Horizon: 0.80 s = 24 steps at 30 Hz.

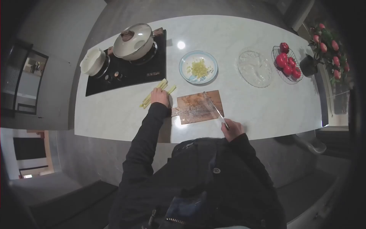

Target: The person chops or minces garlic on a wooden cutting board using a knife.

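Observation:
My left hand (pixel 159 97) is over pale green stalks (pixel 146 102) that look like celery, left of the cutting board. Its fingers are bent round part of them. In my right hand (pixel 233 131) is the handle of a kitchen knife (pixel 215 108). The blade reaches up and left across the right side of the wooden cutting board (pixel 190 102). That board looks wet, with small bits on its surface. Behind it stands a blue-rimmed plate (pixel 183 71) holding a heap of chopped pale green pieces (pixel 199 68).
A black cooktop (pixel 141 75) at the left carries a lidded pot (pixel 133 44) and a smaller white pot (pixel 92 63). To the right are a clear glass dish (pixel 254 69), a wire basket (pixel 279 76) of red fruit and a flowering plant (pixel 331 49). The white countertop (pixel 274 110) ends before my body.

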### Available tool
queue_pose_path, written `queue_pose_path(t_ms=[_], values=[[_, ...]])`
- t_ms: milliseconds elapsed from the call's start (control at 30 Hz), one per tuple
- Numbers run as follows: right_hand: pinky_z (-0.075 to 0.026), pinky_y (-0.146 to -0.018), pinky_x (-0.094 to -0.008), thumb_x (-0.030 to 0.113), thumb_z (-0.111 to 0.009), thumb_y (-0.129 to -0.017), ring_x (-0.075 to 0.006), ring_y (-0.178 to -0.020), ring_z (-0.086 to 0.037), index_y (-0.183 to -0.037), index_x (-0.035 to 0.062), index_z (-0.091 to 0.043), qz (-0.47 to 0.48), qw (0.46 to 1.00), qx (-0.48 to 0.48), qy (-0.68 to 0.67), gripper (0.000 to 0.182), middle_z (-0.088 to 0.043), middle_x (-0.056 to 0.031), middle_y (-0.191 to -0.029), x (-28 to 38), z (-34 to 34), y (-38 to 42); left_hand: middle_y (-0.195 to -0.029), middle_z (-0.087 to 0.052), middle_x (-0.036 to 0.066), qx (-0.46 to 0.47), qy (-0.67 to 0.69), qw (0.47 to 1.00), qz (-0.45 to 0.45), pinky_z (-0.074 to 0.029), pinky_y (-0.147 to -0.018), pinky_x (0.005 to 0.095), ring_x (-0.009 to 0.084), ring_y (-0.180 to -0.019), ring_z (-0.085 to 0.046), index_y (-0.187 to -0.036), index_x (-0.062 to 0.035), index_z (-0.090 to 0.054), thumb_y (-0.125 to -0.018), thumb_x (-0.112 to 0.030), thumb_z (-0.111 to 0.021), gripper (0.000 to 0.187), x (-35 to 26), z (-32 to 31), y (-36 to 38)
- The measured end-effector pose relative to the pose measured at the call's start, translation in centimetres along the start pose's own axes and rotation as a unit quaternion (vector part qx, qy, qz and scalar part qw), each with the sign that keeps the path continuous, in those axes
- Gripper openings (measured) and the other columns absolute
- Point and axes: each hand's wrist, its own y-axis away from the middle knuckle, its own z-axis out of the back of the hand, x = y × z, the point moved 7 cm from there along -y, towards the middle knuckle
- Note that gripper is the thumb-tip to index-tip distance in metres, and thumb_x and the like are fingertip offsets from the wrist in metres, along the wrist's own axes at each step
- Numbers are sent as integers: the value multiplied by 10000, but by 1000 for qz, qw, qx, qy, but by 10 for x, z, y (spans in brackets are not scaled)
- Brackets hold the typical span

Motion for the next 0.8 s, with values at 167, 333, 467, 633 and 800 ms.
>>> queue_pose_path(t_ms=[167,333,467,633,800], values=[[-438,-578,-447,146,-566,-855,-393,-670,-584,-945,95,-604,9,1000,-25,-8,111,-634,-148,-731,-4,-1,0,-860,-667,133,45,-8,999,4,-466,-779,375,293,-850,-585,-808,-62,-685,-824,-135,-570,137,-4,-2,-1],[-532,-628,-451,114,-642,-867,-410,-708,-638,-1090,82,-559,6,999,12,45,240,-673,-168,-802,-8,-10,0,-866,-681,147,96,23,995,27,-480,-776,383,311,-841,-612,-831,-76,-649,-804,-181,-629,109,1,-4,2],[-547,-677,-442,125,-619,-905,-404,-756,-653,-1103,42,-585,-17,997,50,47,217,-679,-186,-842,-2,-7,1,-848,-689,156,106,67,991,39,-499,-746,417,345,-799,-632,-844,-88,-647,-790,-179,-635,106,7,-13,1],[-531,-728,-510,160,-594,-919,-452,-814,-625,-1100,65,-579,-49,995,69,48,205,-664,-214,-876,-2,-5,0,-811,-678,139,107,234,965,60,-490,-693,409,316,-738,-622,-871,-70,-659,-784,-210,-635,167,-9,30,8],[-529,-668,-493,139,-607,-912,-454,-753,-616,-1022,63,-573,-33,998,44,38,138,-660,-195,-823,1,-3,4,-743,-647,124,192,321,926,-56,-447,-637,408,309,-661,-576,-827,-93,-597,-766,-171,-633,105,-80,47,31]])
